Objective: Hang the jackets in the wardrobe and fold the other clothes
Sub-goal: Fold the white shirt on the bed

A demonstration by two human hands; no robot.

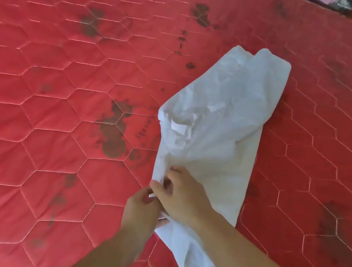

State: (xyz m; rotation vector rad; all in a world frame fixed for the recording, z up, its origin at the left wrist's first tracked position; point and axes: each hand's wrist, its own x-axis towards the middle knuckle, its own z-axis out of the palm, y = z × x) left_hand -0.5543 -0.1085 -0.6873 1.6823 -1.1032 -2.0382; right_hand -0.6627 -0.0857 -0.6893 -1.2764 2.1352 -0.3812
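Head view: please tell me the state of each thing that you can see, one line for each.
white garment: lying on the mattress, partly folded lengthwise, creased.
left hand: pinches the garment's left edge.
right hand: lies over the garment, fingers curled on the same edge.
red mattress: bare, quilted, with dark stains.

I see a garment (219, 122) lying on a mattress (60, 89), right of centre. My left hand (141, 209) and right hand (182, 195) meet at its near left edge, touching.
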